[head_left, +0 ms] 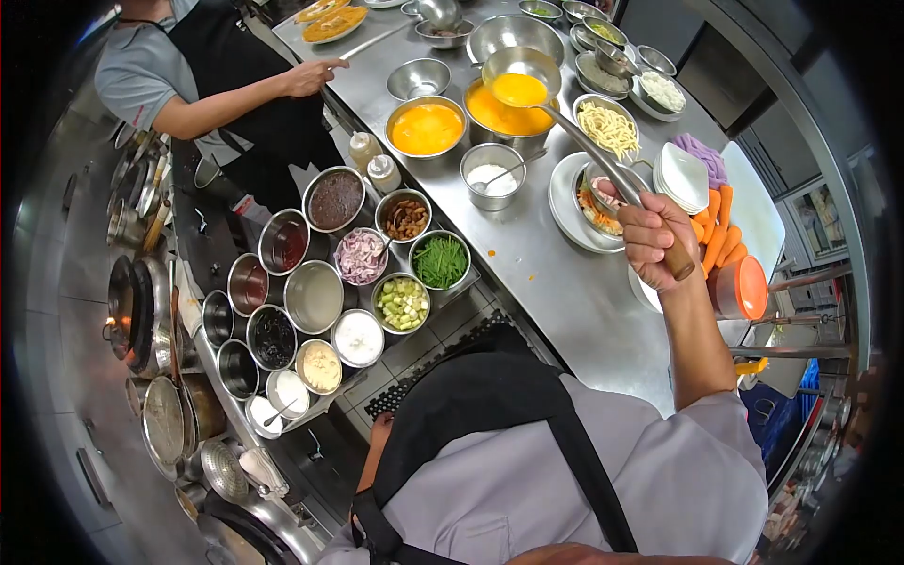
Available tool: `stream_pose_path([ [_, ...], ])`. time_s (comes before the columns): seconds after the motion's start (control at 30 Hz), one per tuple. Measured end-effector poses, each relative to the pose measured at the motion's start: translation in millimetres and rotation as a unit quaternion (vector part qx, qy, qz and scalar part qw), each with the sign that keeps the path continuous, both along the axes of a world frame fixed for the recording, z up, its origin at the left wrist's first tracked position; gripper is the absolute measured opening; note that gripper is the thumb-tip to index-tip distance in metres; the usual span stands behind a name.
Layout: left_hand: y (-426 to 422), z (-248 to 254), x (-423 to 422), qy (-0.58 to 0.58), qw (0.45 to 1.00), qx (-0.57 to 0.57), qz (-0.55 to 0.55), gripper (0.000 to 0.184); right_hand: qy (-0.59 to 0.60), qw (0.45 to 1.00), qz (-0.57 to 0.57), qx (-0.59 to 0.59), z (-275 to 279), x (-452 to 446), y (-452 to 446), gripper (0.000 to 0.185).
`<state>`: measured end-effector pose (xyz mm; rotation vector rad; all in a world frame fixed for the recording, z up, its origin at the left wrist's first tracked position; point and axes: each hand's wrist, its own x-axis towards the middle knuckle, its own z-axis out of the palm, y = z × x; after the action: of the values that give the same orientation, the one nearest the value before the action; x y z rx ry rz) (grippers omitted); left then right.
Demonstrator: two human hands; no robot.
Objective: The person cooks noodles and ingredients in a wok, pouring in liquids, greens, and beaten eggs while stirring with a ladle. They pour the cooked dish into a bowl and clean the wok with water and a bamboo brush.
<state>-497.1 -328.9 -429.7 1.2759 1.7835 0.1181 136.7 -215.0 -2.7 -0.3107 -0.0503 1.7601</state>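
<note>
My right hand (659, 235) is closed around the wooden handle of a long metal ladle (603, 151). The ladle's bowl holds orange-yellow liquid that looks like beaten egg, and it hangs over a metal pot (506, 137) of the same liquid. Beside that pot stands a second bowl of orange-yellow liquid (426, 129). A white plate with a bowl of sliced food (600, 209) sits below the ladle's handle. My left hand (380, 431) hangs low by my side, mostly hidden; its fingers cannot be made out.
Containers of chopped onion (361, 255), greens (440, 261) and sauces stand left of the steel counter (527, 268). A co-worker's hand (311, 78) grips a long metal handle. Carrots (720, 226), stacked white dishes (681, 176) and noodles (607, 129) lie right. Woks line the far left.
</note>
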Motion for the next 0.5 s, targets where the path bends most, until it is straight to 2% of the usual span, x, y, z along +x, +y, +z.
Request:
stream_pose_path([
  [0.13,-16.6,-2.3,-6.4,0.014,1.000,0.015,-0.021,0.039,0.012,1.000,0.006,-0.002,2.0,0.8,-2.8,0.042],
  [0.2,-27.1,-8.0,-10.6,0.005,1.000,0.021,-0.020,0.039,0.008,1.000,0.016,-0.010,-0.8,2.9,-7.1,0.053],
  [0.37,-48.3,2.0,-3.2,0.008,1.000,-0.015,0.009,0.039,-0.013,0.999,0.015,-0.026,-1.1,1.4,-21.5,0.053],
  [0.43,-60.5,1.8,-1.1,-0.028,0.998,-0.020,0.049,0.040,-0.018,0.999,0.015,-0.032,-1.4,-0.8,-30.2,0.052],
  [0.5,-67.4,-2.7,-3.1,-0.023,0.999,-0.013,0.028,0.040,-0.037,0.999,0.006,-0.040,0.4,-4.7,-41.8,0.053],
])
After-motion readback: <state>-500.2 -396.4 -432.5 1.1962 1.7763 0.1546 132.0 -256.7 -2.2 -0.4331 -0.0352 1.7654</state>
